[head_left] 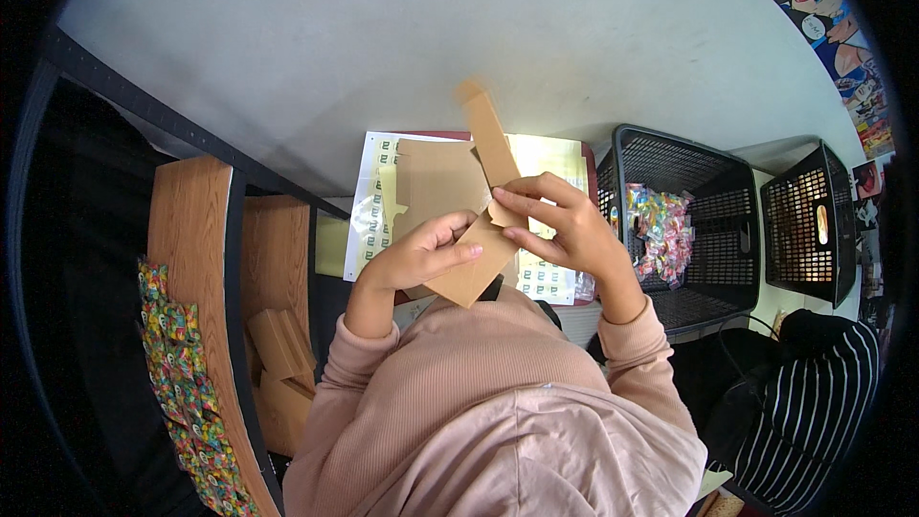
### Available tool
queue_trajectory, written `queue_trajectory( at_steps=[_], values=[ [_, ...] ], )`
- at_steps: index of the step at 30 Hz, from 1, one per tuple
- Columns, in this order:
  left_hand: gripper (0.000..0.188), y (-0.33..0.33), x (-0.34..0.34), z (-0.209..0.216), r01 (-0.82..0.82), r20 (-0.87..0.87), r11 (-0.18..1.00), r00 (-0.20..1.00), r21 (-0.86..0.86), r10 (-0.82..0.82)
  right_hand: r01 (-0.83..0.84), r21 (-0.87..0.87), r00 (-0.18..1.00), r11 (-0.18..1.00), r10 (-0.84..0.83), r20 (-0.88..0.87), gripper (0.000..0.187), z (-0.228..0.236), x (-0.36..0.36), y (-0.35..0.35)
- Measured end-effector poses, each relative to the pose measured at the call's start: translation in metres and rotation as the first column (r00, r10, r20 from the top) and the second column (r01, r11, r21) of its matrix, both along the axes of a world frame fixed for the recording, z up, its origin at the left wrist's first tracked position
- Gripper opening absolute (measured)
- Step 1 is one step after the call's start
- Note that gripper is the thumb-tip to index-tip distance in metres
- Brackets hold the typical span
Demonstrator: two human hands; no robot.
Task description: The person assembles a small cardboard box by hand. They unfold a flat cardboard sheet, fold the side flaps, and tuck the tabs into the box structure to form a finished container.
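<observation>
A brown cardboard box [469, 268], partly folded, is held between my two hands in front of my chest. My left hand [421, 251] grips its left side, thumb lying on the front panel. With the fingertips of my right hand [563, 225] I pinch a small flap at the box's upper edge. A long flap [493, 139] sticks up and away from the box, its far tip blurred. Behind the hands lies a flat brown cardboard piece [442, 172] on white printed sheets [369, 215].
To the right stands a black plastic crate [708, 182] with colourful wrapped sweets [661, 230], and a smaller black basket [814, 230] beyond. Wooden shelves [196, 206] at left bear several colourful packets [187, 364] and folded cardboard boxes [280, 349]. Striped cloth [823, 393] lies lower right.
</observation>
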State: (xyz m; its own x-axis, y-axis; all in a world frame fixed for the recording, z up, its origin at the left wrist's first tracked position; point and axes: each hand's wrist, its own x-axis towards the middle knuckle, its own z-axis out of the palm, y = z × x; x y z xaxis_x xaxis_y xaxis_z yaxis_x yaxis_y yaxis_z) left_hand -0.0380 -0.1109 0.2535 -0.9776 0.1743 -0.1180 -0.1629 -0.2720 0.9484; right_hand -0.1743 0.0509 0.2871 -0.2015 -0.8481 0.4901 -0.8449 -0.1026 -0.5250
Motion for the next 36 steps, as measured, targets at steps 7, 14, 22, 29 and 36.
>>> queue_trajectory(
  at_steps=[7,14,22,29,36],
  values=[
    [0.019,0.002,-0.002,-0.006,-0.021,0.047,0.999,0.999,0.041,0.019,-0.102,0.018,0.983,0.995,0.103,-0.155,0.031,-0.006,-0.006,0.002],
    [0.020,0.007,0.000,-0.013,-0.140,0.145,0.977,0.983,0.160,0.117,-0.164,0.001,0.969,0.986,0.161,-0.187,0.028,-0.010,-0.010,-0.005],
    [0.024,0.004,0.001,-0.015,-0.272,0.193,0.925,0.955,0.267,0.225,-0.202,0.107,0.917,0.973,0.227,-0.329,0.034,-0.016,-0.013,-0.016],
    [0.025,0.002,0.005,-0.021,-0.314,0.229,0.893,0.941,0.323,0.248,-0.207,0.088,0.916,0.974,0.225,-0.331,0.038,-0.022,-0.018,-0.020],
    [0.021,0.002,0.004,-0.021,-0.332,0.237,0.891,0.934,0.308,0.266,-0.213,0.104,0.904,0.972,0.236,-0.356,0.037,-0.022,-0.019,-0.020]
  ],
)
